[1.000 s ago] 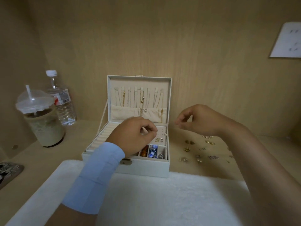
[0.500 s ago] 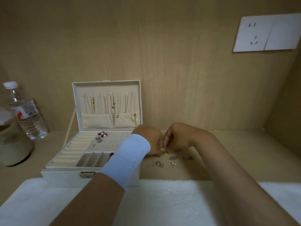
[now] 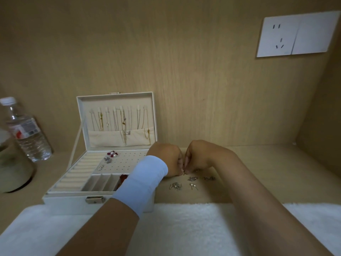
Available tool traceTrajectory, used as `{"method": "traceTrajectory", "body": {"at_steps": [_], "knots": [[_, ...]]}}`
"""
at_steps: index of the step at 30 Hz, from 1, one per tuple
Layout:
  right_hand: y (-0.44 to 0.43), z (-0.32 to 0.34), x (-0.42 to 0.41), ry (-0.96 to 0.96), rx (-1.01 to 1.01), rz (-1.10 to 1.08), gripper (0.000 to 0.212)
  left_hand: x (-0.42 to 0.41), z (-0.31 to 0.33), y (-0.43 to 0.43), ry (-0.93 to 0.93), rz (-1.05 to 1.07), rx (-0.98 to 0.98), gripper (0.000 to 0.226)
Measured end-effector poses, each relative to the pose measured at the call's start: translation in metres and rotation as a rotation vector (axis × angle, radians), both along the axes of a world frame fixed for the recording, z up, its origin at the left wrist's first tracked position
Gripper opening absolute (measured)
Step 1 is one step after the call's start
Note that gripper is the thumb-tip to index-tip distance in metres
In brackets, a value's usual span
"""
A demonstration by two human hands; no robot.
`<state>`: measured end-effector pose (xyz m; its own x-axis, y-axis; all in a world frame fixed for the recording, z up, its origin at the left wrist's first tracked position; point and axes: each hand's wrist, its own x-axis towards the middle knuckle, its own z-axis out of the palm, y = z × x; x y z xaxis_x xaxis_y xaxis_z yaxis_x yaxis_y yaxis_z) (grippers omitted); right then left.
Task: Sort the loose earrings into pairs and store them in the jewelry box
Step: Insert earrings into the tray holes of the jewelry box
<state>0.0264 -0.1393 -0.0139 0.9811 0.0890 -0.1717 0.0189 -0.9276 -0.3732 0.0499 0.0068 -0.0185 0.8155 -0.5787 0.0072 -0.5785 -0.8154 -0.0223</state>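
The white jewelry box [image 3: 64, 199] stands open at the left, necklaces hanging in its lid. A red-and-pearl pair [image 3: 112, 153], a silver pair [image 3: 107, 159] and a small pair [image 3: 100, 167] sit on its perforated earring panel. Loose earrings [image 3: 191, 182] lie on the wooden shelf to the right of the box. My left hand [image 3: 166, 159], a light blue band on its wrist, and my right hand [image 3: 201, 157] meet just above them. Both pinch one small gold earring [image 3: 183, 173] between their fingertips.
A water bottle [image 3: 27, 133] and a lidded drink cup [image 3: 13, 167] stand at the far left. A white fluffy cloth [image 3: 184, 230] covers the shelf's front. A wall socket [image 3: 295, 34] is on the back panel, upper right.
One second ago my left hand was over the box and my right hand hovered above the loose earrings. Both hands have come together beside the box on a small earring. The view has shifted right.
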Motion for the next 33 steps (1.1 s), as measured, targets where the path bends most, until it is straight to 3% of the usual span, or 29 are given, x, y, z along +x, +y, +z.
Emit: {"method": "traceTrajectory", "body": {"at_steps": [5, 12, 20, 26, 33], "knots": [[-0.009, 0.009, -0.001, -0.037, 0.028, -0.044, 0.011, 0.001, -0.001, -0.003, 0.127, -0.01, -0.037, 0.009], [-0.015, 0.017, -0.004, -0.098, 0.245, -0.103, 0.011, 0.005, -0.001, -0.002, 0.184, 0.01, -0.098, 0.003], [0.008, 0.02, -0.002, -0.26, 0.496, -0.088, 0.009, -0.01, 0.036, 0.048, 0.065, 0.077, -0.579, 0.003], [0.048, 0.024, -0.009, -0.256, 0.654, 0.077, 0.019, -0.017, 0.033, 0.099, 0.129, 0.119, -0.817, 0.018], [0.087, 0.026, -0.019, -0.356, 0.666, 0.208, 0.014, -0.028, 0.023, 0.143, 0.273, 0.107, -1.039, 0.012]]}}
